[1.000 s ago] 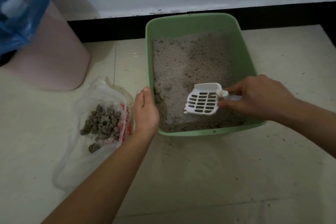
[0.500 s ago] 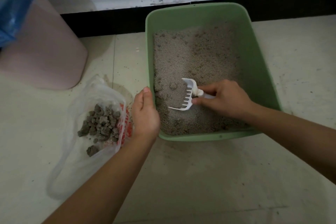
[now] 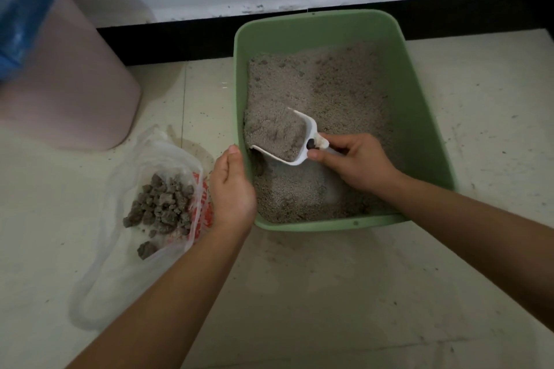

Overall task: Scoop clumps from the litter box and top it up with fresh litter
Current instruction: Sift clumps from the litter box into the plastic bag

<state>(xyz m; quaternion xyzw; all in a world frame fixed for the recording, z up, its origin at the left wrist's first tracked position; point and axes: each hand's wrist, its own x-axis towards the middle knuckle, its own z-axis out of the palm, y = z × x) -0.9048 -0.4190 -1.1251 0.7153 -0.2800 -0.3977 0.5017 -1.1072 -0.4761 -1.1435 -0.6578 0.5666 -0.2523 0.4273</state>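
A green litter box (image 3: 425, 117) stands on the tiled floor, filled with grey litter (image 3: 344, 93). My right hand (image 3: 356, 163) grips the handle of a white slotted scoop (image 3: 310, 141), which is heaped with litter just above the surface by the box's left wall. My left hand (image 3: 232, 189) rests on the outside of the box's left rim, fingers straight. To the left, a clear plastic bag (image 3: 168, 156) lies open on the floor with a pile of dark clumps (image 3: 162, 207) on it.
A pink bin (image 3: 69, 84) with a blue liner (image 3: 21, 21) stands at the far left. A white wall with a black baseboard (image 3: 180, 42) runs right behind the box. Bare floor tiles (image 3: 314, 293) stretch in front.
My right hand moved the scoop left across the box, dug it into the litter and raised it full by the left wall. The left hand stayed on the rim.
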